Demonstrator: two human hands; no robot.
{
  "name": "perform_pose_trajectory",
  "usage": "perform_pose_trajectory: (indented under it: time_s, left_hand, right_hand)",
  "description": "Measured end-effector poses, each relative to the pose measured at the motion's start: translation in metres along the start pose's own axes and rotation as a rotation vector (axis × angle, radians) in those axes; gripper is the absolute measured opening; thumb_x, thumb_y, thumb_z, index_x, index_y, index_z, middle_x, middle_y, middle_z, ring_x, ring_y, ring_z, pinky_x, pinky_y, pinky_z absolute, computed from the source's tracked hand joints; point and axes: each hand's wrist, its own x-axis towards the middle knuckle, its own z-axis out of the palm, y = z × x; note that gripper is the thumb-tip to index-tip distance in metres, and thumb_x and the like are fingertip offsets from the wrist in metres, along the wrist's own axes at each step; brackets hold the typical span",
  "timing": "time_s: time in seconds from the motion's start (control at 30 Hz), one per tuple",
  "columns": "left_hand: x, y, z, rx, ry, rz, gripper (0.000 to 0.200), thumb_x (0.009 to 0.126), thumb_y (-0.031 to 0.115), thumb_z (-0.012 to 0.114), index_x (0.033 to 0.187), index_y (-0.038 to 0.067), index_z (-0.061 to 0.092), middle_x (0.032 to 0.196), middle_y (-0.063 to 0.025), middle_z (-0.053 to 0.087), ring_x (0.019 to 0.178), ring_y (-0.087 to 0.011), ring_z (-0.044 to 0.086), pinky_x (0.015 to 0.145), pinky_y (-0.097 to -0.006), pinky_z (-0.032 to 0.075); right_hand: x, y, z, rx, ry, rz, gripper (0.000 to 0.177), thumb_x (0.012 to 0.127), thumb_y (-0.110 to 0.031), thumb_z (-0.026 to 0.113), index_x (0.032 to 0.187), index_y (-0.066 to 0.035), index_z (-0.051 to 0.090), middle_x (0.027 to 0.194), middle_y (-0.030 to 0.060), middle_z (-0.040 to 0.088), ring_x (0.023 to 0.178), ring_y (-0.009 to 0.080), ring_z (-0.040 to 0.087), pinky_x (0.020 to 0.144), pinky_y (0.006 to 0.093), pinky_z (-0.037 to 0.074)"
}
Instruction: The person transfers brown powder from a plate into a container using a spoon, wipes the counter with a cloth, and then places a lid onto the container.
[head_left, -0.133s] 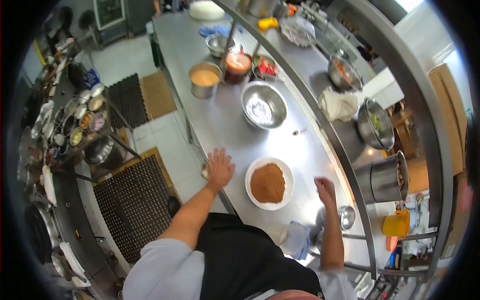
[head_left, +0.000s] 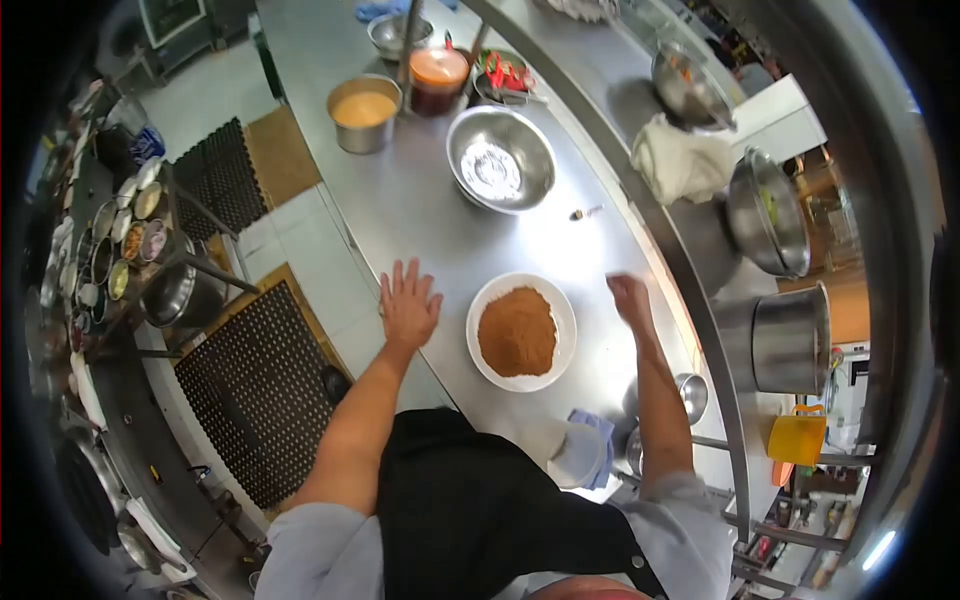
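A white bowl [head_left: 471, 345] heaped with reddish-brown powder [head_left: 518, 332] sits on the steel table between my two hands. Left of it, my left hand [head_left: 408, 305] lies palm down by the table's edge, its fingers spread and holding nothing. To the bowl's right, my right hand [head_left: 630, 298] is slightly blurred, with its fingers curled closed; whatever they may hold is hidden. Beyond the white bowl stands a steel mixing bowl [head_left: 500, 160]. A small spoon-like item [head_left: 585, 213] lies to the right of that steel bowl.
Farther back are a pot of orange liquid [head_left: 364, 112], a red-brown container [head_left: 438, 82] and a bowl of red peppers [head_left: 507, 75]. A translucent tub [head_left: 578, 455] and blue cloth stand near my apron. Along the right runs a raised shelf with a white cloth [head_left: 680, 160] and steel pots.
The whole view has shifted. My right hand has moved forward past the white bowl's side, still closed. My left hand stays spread at the table edge.
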Motion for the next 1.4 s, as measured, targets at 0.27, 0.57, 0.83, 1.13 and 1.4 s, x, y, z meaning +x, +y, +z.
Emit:
perform_pose_trajectory:
  time_s: [0.27, 0.57, 0.83, 1.13, 1.4]
  left_hand:
    - [0.003, 0.002, -0.016, 0.011, -0.02, -0.053, 0.043, 0.104, 0.036, 0.063, 0.141, 0.015, 0.066, 0.169, -0.0106, 0.04, 0.159, -0.0404, 0.028, 0.129, -0.0638, 0.017]
    - [0.005, 0.001, -0.017, 0.036, -0.042, -0.054, 0.042, 0.102, 0.036, 0.066, 0.139, 0.015, 0.067, 0.168, -0.0095, 0.041, 0.158, -0.04, 0.029, 0.128, -0.0665, 0.017]
    - [0.004, 0.0, -0.014, 0.041, -0.028, -0.013, 0.042, 0.103, 0.036, 0.064, 0.139, 0.015, 0.066, 0.168, -0.0114, 0.041, 0.158, -0.0416, 0.029, 0.127, -0.0693, 0.017]
    - [0.0, -0.009, -0.008, 0.019, 0.032, 0.051, 0.042, 0.104, 0.037, 0.063, 0.138, 0.013, 0.066, 0.168, -0.0136, 0.04, 0.158, -0.0437, 0.029, 0.125, -0.073, 0.016]
    - [0.015, 0.045, -0.046, -0.511, -0.304, -0.19, 0.043, 0.102, 0.034, 0.065, 0.132, 0.003, 0.067, 0.117, -0.0172, 0.076, 0.119, -0.0377, 0.069, 0.108, -0.0537, 0.051]
  right_hand:
    - [0.151, -0.001, 0.084, -0.29, 0.104, 0.08, 0.039, 0.091, -0.006, 0.065, 0.127, -0.014, 0.078, 0.145, 0.0272, 0.062, 0.119, 0.0412, 0.067, 0.102, 0.0472, 0.056]
    - [0.188, 0.038, 0.102, -0.274, 0.016, 0.136, 0.036, 0.093, -0.016, 0.072, 0.128, -0.021, 0.079, 0.157, 0.0236, 0.054, 0.139, 0.0431, 0.054, 0.112, 0.0476, 0.051]
    - [0.113, 0.031, 0.089, -0.216, 0.155, 0.125, 0.017, 0.1, -0.019, 0.069, 0.11, -0.007, 0.075, 0.151, 0.0261, 0.058, 0.14, 0.0439, 0.055, 0.114, 0.0473, 0.047]
    - [-0.072, -0.044, -0.003, 0.12, 0.18, 0.251, 0.017, 0.102, -0.018, 0.066, 0.107, -0.003, 0.071, 0.094, 0.0177, 0.076, 0.086, 0.0305, 0.075, 0.081, 0.0405, 0.057]
    - [-0.243, -0.132, -0.056, 0.268, 0.341, 0.493, 0.022, 0.103, -0.018, 0.065, 0.11, 0.002, 0.071, 0.084, 0.0132, 0.073, 0.075, 0.0202, 0.072, 0.071, 0.0358, 0.056]
